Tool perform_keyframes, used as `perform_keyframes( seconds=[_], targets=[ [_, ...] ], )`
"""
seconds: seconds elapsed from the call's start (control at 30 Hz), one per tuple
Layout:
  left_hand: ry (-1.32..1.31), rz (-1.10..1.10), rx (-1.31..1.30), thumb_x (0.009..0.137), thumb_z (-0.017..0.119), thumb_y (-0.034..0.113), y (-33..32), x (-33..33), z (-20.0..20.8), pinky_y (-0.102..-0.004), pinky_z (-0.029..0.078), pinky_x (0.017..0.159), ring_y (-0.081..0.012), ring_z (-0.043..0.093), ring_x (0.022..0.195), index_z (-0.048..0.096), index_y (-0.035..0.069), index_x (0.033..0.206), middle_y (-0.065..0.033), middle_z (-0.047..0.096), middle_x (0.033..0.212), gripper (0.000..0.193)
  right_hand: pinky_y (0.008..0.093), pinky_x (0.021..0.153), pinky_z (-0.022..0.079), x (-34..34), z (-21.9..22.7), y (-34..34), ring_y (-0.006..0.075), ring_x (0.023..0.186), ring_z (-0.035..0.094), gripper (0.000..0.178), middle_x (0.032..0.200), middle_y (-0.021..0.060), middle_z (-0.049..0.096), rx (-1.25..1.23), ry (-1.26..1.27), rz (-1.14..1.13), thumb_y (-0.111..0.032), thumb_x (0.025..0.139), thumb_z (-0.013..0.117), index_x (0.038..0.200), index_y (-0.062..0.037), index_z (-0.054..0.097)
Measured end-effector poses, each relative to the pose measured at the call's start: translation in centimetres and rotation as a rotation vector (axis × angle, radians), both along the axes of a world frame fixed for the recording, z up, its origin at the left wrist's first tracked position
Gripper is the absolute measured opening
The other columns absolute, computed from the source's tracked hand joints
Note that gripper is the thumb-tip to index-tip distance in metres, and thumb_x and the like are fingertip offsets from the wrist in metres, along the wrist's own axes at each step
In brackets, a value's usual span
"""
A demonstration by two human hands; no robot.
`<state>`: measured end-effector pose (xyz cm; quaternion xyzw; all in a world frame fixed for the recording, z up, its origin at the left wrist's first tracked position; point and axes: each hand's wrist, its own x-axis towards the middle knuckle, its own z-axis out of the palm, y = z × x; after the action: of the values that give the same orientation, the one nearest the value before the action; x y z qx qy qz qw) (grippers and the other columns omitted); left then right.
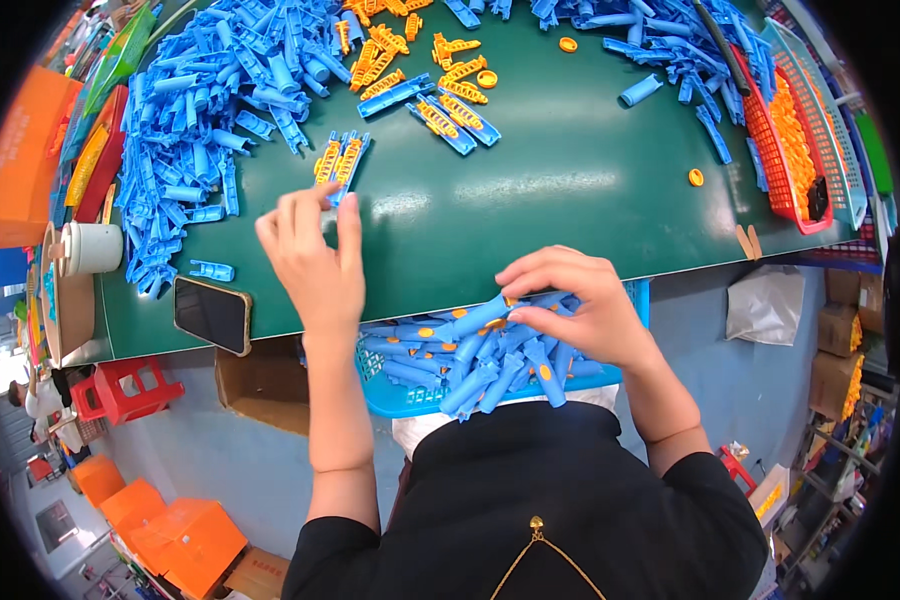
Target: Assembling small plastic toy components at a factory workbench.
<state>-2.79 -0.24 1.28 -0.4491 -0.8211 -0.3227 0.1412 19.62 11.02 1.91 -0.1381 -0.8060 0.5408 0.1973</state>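
My right hand (582, 305) pinches a blue plastic tube (480, 316) with orange bits between thumb and fingers. That tube is just above a blue basket (395, 402) on my lap, heaped with similar blue tubes (475, 375) bearing orange spots. Over the table's near edge my left hand (315, 255) is stretched forward, fingers spread, nothing seen in its grasp. Its fingertips reach the near end of two blue half shells (348, 160) with orange ribbed inserts; whether they touch is unclear. More half shells with orange inserts (455, 120) lie farther off, beside loose orange ribbed pieces (380, 55).
A big pile of blue shells (205, 95) covers the green table's (530, 200) left side; another pile (660, 40) is far right. A phone (213, 315) and white cup (92, 248) lie near the left edge. A red basket (785, 150) of orange parts stands right.
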Motion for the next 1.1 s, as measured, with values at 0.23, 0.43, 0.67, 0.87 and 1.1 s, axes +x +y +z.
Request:
perform_keyframes(
  seconds=[0.23, 0.43, 0.67, 0.87, 1.1],
  targets=[
    [0.149, 0.014, -0.14, 0.077, 0.066, 0.01, -0.3, -0.4, -0.6, -0.0375, 0.038, 0.083, -0.0281, 0.044, 0.095, 0.059, 0.006, 0.089, -0.0081, 0.055, 0.097, 0.014, 0.0328, 0.078, 0.045, 0.2, 2.0, 6.6, 0.025, 0.086, 0.06, 0.014, 0.091, 0.0098, 0.065, 0.345, -0.022, -0.332, -0.009, 0.076, 0.066, 0.088, -0.0025, 0.065],
    [0.066, -0.114, -0.154, 0.079, 0.061, 0.006, -0.5, 0.9, -1.0, -0.0365, 0.041, 0.078, -0.0279, 0.05, 0.091, 0.056, 0.004, 0.085, -0.0072, 0.059, 0.098, 0.008, 0.0381, 0.076, 0.044, 0.2, -0.3, 15.4, 0.0289, 0.086, 0.052, 0.021, 0.09, 0.0102, 0.054, 0.901, -0.371, -0.68, -0.022, 0.086, 0.057, 0.101, -0.0091, 0.062],
    [-0.496, -0.164, 0.177, 0.076, 0.064, 0.001, -1.3, 1.5, -0.2, -0.0296, 0.046, 0.074, -0.0193, 0.056, 0.081, 0.055, 0.0, 0.093, -0.0086, 0.058, 0.093, 0.02, 0.0375, 0.075, 0.044, -0.5, -0.4, 12.0, 0.029, 0.083, 0.053, 0.024, 0.089, 0.0118, 0.053, 0.745, -0.429, -0.487, -0.013, 0.085, 0.056, 0.108, -0.0075, 0.06],
    [-1.525, -0.571, 0.849, 0.091, 0.052, 0.009, -1.0, 0.7, -0.6, -0.0333, 0.051, 0.079, -0.0198, 0.058, 0.093, 0.053, 0.001, 0.094, -0.0084, 0.054, 0.092, 0.009, 0.0347, 0.078, 0.042, -0.1, -0.9, 13.1, 0.0254, 0.091, 0.05, 0.026, 0.093, 0.0089, 0.053, 0.88, -0.3, -0.464, -0.008, 0.079, 0.062, 0.105, -0.0075, 0.063],
    [-1.044, -0.281, 0.575, 0.093, 0.049, 0.013, 1.4, 5.4, -1.9, -0.0257, 0.046, 0.074, -0.0124, 0.055, 0.081, 0.054, -0.001, 0.093, -0.0052, 0.057, 0.088, 0.015, 0.0343, 0.077, 0.042, -0.1, -1.9, 11.4, 0.0264, 0.085, 0.051, 0.021, 0.089, 0.0079, 0.055, 0.827, -0.278, -0.533, -0.013, 0.081, 0.062, 0.101, -0.0068, 0.063]
  ],
)
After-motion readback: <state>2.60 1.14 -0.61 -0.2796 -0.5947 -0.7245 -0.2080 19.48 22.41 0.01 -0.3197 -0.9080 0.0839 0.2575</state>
